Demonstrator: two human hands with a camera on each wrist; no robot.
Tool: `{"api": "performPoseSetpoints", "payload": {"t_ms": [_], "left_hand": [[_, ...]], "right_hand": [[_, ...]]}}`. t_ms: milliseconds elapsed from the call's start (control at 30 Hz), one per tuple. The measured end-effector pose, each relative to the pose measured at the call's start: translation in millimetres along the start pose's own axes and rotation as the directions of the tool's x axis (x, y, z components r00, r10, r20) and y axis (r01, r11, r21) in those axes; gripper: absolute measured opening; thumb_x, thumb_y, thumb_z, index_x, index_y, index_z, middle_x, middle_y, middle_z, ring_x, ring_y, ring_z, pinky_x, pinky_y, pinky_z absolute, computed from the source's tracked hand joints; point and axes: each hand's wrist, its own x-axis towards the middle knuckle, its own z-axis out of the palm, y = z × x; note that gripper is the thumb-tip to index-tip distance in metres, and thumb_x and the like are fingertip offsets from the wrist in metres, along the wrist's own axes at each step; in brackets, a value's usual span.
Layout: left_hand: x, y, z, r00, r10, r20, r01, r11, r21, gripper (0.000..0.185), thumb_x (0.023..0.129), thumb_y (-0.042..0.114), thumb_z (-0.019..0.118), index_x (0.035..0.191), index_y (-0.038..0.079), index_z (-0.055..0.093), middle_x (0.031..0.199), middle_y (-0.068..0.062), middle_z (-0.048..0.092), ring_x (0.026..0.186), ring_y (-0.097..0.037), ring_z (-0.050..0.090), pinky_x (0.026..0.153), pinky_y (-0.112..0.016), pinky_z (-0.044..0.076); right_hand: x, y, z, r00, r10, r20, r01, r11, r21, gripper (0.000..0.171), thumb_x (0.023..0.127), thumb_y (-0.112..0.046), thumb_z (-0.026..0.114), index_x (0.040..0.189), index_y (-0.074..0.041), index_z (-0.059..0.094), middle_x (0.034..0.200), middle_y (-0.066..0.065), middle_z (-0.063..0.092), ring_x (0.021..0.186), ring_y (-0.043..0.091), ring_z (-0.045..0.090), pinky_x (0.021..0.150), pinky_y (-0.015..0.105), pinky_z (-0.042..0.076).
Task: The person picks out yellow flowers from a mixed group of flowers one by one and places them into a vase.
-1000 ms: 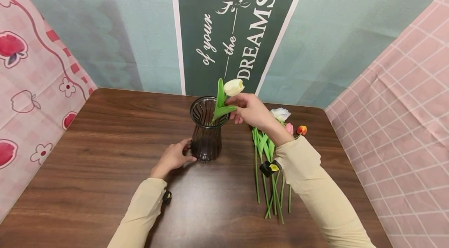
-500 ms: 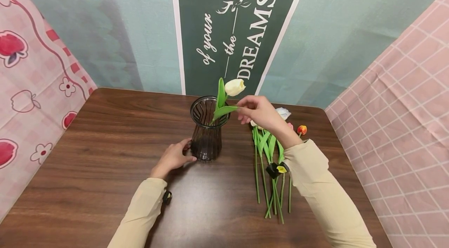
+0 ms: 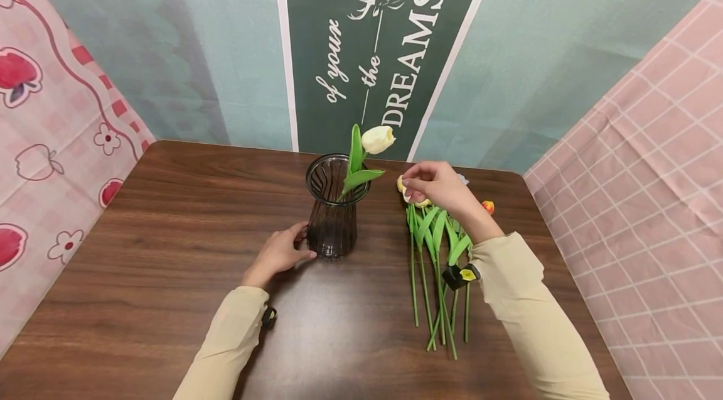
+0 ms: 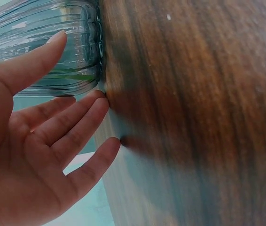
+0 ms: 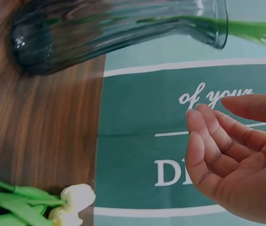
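Left hand (image 3: 278,254) rests open against base of ribbed glass vase (image 3: 333,206), fingers straight, thumb on glass. Right hand (image 3: 437,187) hovers empty, fingers loosely apart, over tulip bunch (image 3: 437,255) lying on wooden table (image 3: 169,243). White tulip (image 3: 376,139) stands in vase.

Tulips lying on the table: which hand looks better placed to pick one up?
Probably the right hand: it hovers above the tulips, empty. The left hand rests against the vase.
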Motion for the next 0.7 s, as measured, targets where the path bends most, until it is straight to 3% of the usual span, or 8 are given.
{"api": "performPoseSetpoints", "payload": {"t_ms": [167,367,700], "left_hand": [[-0.3,0.8,-0.1,1.0,-0.004,-0.005,0.004,1.0,-0.003,0.066,0.076,0.023,0.073,0.131,0.001,0.045,0.111,-0.018,0.062,0.105,-0.034,0.055,0.091,-0.048,0.04],[0.5,1.4,0.0,1.0,-0.008,-0.007,0.008,1.0,-0.003,0.066,0.075,0.024,0.074,0.131,0.0,0.045,0.11,-0.018,0.062,0.105,-0.034,0.055,0.091,-0.048,0.04],[1.8,-0.6,0.9,1.0,-0.021,0.004,0.021,1.0,-0.004,0.066,0.076,0.024,0.073,0.131,0.001,0.045,0.111,-0.017,0.062,0.106,-0.034,0.055,0.091,-0.048,0.04]], "right_hand": [[-0.5,13.2,-3.2,0.999,0.028,0.021,-0.027,0.999,-0.026,0.018,0.09,-0.003,0.053,0.1,0.011,0.057,0.074,0.012,0.061,0.063,0.018,0.059,0.06,0.027,0.051],[-0.2,36.4,-6.8,0.997,0.058,0.056,-0.053,0.995,-0.081,0.018,0.089,-0.003,0.053,0.1,0.011,0.056,0.073,0.013,0.06,0.063,0.017,0.058,0.058,0.026,0.05],[0.0,84.3,-6.2,0.984,0.14,0.108,-0.139,0.99,-0.015,0.015,0.083,0.005,0.05,0.093,0.014,0.055,0.066,0.01,0.056,0.058,0.017,0.055,0.058,0.035,0.052]]}}
